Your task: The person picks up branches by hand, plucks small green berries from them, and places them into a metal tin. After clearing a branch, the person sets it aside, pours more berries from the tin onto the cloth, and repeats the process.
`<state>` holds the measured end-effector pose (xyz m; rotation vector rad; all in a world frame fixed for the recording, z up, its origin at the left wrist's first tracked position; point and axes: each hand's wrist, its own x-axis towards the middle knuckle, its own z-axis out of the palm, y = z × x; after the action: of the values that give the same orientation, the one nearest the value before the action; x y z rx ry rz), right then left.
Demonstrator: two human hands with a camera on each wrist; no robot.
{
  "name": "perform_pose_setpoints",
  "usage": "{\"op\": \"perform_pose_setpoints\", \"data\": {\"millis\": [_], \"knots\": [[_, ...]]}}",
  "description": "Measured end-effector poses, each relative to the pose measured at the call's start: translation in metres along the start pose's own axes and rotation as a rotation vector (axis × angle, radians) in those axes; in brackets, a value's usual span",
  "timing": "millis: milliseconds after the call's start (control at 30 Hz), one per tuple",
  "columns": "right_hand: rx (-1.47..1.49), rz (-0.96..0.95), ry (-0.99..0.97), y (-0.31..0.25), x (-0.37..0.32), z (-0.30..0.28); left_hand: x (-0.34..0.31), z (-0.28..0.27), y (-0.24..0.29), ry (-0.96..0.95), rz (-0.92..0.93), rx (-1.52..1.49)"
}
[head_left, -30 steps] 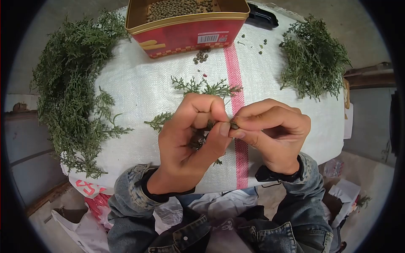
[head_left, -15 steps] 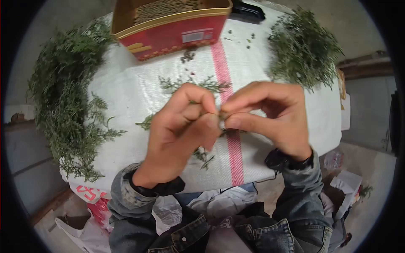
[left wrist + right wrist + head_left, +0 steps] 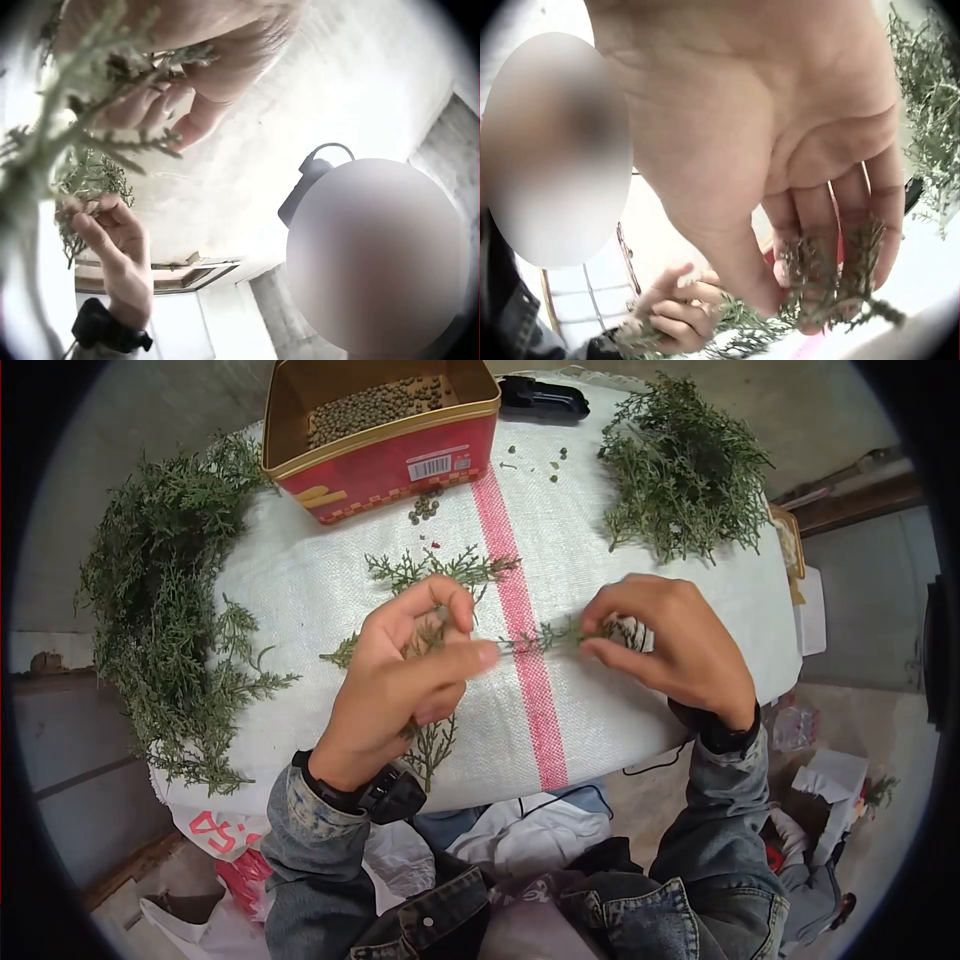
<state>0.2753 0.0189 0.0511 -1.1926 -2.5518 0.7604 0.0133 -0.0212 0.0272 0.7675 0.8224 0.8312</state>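
Observation:
A green conifer sprig (image 3: 548,637) stretches between both hands above the white woven sack (image 3: 320,590). My left hand (image 3: 405,675) pinches its left end between thumb and forefinger, with more sprig (image 3: 432,738) hanging below the palm. My right hand (image 3: 665,645) grips the sprig's right end with curled fingers. In the right wrist view the foliage (image 3: 832,292) lies against my fingers (image 3: 870,217). The left wrist view has blurred twigs (image 3: 112,135) close to the lens and my right hand (image 3: 112,240) beyond.
A red and gold tin (image 3: 385,435) holding small round seeds stands at the back. Loose seeds (image 3: 424,507) lie before it. Conifer heaps lie at left (image 3: 165,610) and back right (image 3: 685,470). A black object (image 3: 543,396) lies behind. Another sprig (image 3: 440,568) rests on the sack.
My hands, close together pinching a small seed on the sprig, have moved apart, the right hand sliding right along the sprig. The view has tilted, showing more of the tin.

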Motion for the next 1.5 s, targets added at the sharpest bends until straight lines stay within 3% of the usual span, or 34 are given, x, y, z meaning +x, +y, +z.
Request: {"op": "perform_pose_setpoints", "data": {"millis": [33,133,167,267,533,700,800,867,933,1067,1167,1333,1433,1500], "knots": [[-0.007,0.002,0.004,-0.005,-0.001,-0.004,-0.001,0.002,0.001,0.026,0.0,-0.056],[0.565,0.274,0.116,-0.031,-0.005,-0.008,0.0,0.01,0.004,0.071,0.016,-0.167],[0.559,0.268,0.116,-0.035,-0.005,-0.004,-0.001,0.013,0.005,0.064,0.047,-0.164],[0.29,0.125,0.364,-0.044,-0.003,0.015,-0.003,0.014,0.005,0.06,0.115,-0.157],[0.12,0.114,0.423,-0.073,-0.001,0.036,0.0,-0.003,-0.013,0.129,0.233,-0.198],[0.104,0.062,0.293,-0.072,0.001,0.03,-0.001,0.002,-0.003,0.272,0.269,-0.121],[0.411,-0.017,0.203,-0.062,0.023,0.004,-0.005,-0.005,0.008,0.274,0.324,-0.104],[0.363,0.084,0.122,-0.044,0.053,-0.011,-0.006,-0.012,0.016,0.411,0.416,-0.23],[0.104,-0.132,0.196,-0.02,0.091,-0.008,-0.005,-0.014,0.018,0.479,0.461,-0.293],[-0.187,-0.345,0.188,0.011,0.135,0.018,-0.003,-0.023,0.015,0.459,0.372,-0.327],[-0.316,-0.35,0.34,0.018,0.149,0.037,-0.004,-0.029,0.015,0.316,0.375,-0.374],[-0.363,-0.347,0.282,0.018,0.156,0.047,-0.01,-0.029,0.017,0.065,0.482,-0.541],[-0.372,-0.22,0.237,0.01,0.153,0.045,-0.012,-0.037,0.019,-0.138,0.565,-0.619],[-0.364,-0.213,0.225,0.007,0.153,0.046,-0.01,-0.032,0.016,-0.096,0.568,-0.593]]}}
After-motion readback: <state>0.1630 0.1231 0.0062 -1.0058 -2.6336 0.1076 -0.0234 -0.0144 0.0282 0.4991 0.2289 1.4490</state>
